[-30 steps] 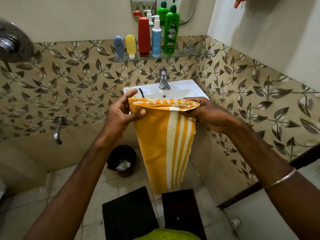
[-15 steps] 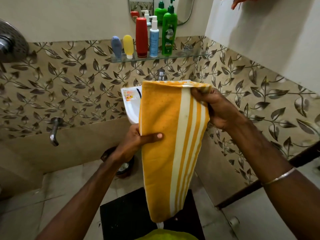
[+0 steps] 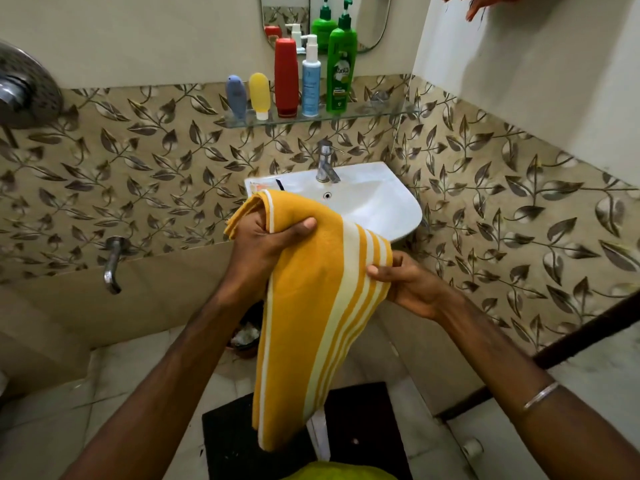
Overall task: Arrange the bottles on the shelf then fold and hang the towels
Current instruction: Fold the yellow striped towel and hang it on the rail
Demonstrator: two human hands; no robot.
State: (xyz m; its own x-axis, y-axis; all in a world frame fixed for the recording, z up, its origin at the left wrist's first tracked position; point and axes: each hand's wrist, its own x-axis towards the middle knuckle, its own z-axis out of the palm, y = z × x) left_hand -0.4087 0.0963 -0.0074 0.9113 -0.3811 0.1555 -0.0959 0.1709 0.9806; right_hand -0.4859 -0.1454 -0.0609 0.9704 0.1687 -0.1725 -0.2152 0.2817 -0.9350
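A folded yellow towel with white stripes hangs in front of the white sink. My left hand grips its upper left end, thumb across the cloth. My right hand pinches its striped right edge lower down. On the glass shelf several bottles stand in a row: a blue-grey tube, a yellow tube, a red bottle, a white-and-blue pump bottle and a green pump bottle.
A mirror hangs above the shelf. The sink tap stands behind the towel. A shower head and a wall tap are at left. A bin and black mats lie on the floor. Orange cloth shows top right.
The towel's top has dropped and tilted. My left hand moved up from mid-towel to grip the upper left end. My right hand came down from the top corner to the striped edge.
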